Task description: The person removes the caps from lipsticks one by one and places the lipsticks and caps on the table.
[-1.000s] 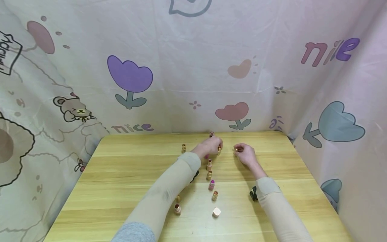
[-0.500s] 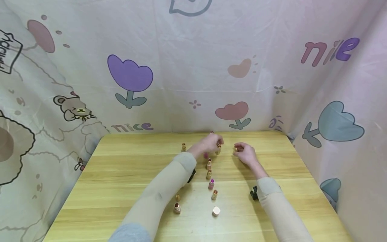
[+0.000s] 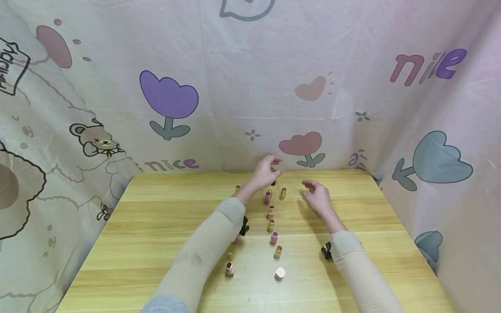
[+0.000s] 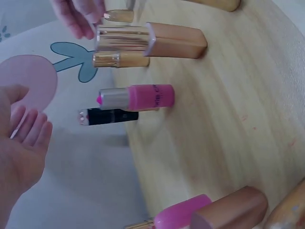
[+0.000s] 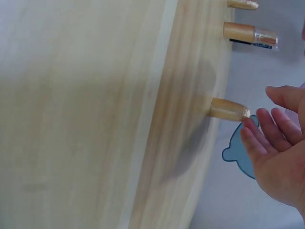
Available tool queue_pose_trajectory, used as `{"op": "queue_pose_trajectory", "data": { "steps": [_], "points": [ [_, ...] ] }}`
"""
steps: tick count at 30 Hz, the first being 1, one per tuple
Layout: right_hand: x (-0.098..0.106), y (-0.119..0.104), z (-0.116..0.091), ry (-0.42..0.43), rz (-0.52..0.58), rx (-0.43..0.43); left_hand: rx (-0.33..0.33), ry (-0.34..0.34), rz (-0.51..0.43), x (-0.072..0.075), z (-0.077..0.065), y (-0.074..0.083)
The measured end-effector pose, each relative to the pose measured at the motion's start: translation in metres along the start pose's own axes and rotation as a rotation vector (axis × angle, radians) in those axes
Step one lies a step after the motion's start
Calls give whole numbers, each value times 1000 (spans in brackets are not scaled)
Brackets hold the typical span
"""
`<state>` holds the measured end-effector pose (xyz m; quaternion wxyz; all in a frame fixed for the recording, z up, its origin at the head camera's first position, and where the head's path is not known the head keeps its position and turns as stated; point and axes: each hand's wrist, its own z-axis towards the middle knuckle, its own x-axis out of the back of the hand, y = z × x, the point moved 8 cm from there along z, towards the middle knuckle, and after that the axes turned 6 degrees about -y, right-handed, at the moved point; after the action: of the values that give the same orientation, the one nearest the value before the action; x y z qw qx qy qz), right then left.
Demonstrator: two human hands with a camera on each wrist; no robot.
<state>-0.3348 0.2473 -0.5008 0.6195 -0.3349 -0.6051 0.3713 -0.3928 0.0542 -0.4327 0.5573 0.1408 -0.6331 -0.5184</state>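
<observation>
My left hand [image 3: 265, 174] is raised near the table's far edge, fingers spread and holding nothing. Close by it stands a black lipstick [image 4: 109, 116] with a pink lipstick [image 4: 151, 97] beside it. To the right of these is an uncapped gold lipstick [image 3: 283, 194]. My right hand [image 3: 318, 198] has loosely extended fingers beside an upright gold lipstick cap [image 5: 228, 109]. Its fingertips are at the cap's top in the right wrist view; whether they touch it I cannot tell. The head view mostly hides this cap behind the hand.
A column of lipsticks runs toward me, among them a rose-gold one [image 3: 271, 212], a magenta one [image 3: 274, 238] and a gold one [image 3: 278, 251]. A pale square cap [image 3: 279, 273] sits nearest. Left are a dark-red lipstick [image 3: 229, 269] and a gold cap [image 3: 230, 255].
My left hand has left the gold lipstick, rising back and left toward the black lipstick. My right hand has loosened its fingers from the gold cap, barely shifting.
</observation>
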Motion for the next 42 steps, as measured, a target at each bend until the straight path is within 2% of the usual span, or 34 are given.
{"op": "queue_pose_trajectory", "data": {
  "steps": [3,6,17,23,31,42],
  "points": [
    [-4,-5,1,5,18,32,62,40,0,0,4,-12],
    [-9,-12,2,6,38,53,113,49,10,0,8,-23],
    [-20,-31,5,-2,73,94,255,-64,52,-6,16,-50],
    [-23,-37,6,-2,88,97,259,-94,79,-11,19,-56],
    [-31,-43,10,-14,89,97,275,-86,85,-14,18,-63],
    [-46,-52,24,-33,55,87,261,-64,54,-11,12,-59]
  ]
}}
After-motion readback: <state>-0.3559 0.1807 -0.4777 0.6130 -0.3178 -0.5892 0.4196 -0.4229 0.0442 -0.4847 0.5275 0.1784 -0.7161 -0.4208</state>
